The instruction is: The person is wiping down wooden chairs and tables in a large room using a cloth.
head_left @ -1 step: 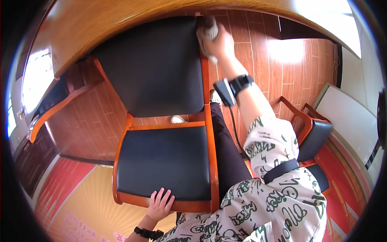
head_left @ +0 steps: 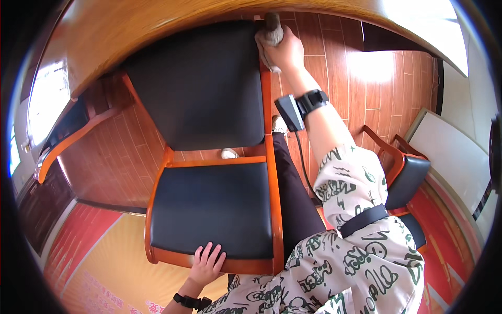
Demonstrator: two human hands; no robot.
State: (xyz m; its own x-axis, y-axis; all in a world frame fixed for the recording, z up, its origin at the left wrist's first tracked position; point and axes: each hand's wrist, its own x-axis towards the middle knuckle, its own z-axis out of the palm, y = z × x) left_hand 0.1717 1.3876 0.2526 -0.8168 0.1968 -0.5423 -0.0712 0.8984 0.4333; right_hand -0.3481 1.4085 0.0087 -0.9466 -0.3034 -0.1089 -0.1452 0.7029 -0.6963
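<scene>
While the right hand's (head_left: 286, 51) grip is closed around a greyish bundle (head_left: 273, 37) (probably cloth) at the backrest corner of the black-padded chair (head_left: 214, 209) before the person, the left hand (head_left: 206, 266) rests open on the front rail (head_left: 246, 265), finished and remaining parts indistinguishable.

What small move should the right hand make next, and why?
Probably slide the light cloth down the backrest's right wooden post: the right hand holds the cloth at that post's upper end, and the wood below is uncovered. The left hand lies at the seat's front edge, perhaps able to steady it.
</scene>
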